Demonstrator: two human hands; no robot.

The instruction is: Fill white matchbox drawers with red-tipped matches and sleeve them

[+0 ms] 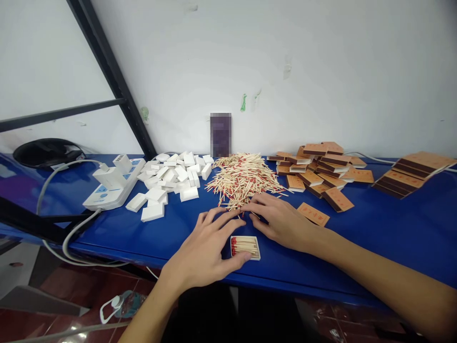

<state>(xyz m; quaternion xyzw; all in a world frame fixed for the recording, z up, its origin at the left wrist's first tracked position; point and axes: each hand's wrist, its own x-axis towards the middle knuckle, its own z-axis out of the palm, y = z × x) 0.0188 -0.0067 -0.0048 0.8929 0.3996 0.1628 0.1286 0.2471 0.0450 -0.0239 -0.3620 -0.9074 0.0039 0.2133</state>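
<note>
A small white matchbox tray [258, 255] holds a row of red-headed matches [245, 246] and lies on the blue table. My left hand [207, 252] is open around its left side, thumb at the tray's front edge and fingers stretched toward the match pile. Opposite it, my right hand [282, 219] has bent, parted fingers, with its fingertips at the front of the loose match pile [246, 176]. The fingertips of both hands nearly meet there. Whether any match lies between them is too small to make out.
White tray pieces [171, 176] are heaped at left, beside a power strip [117, 190] with chargers and cables. Orange matchbox sleeves [328, 166] are piled at right, more [414, 174] farther right. A dark upright rectangle [220, 135] leans against the wall. A black metal frame [110, 71] stands left.
</note>
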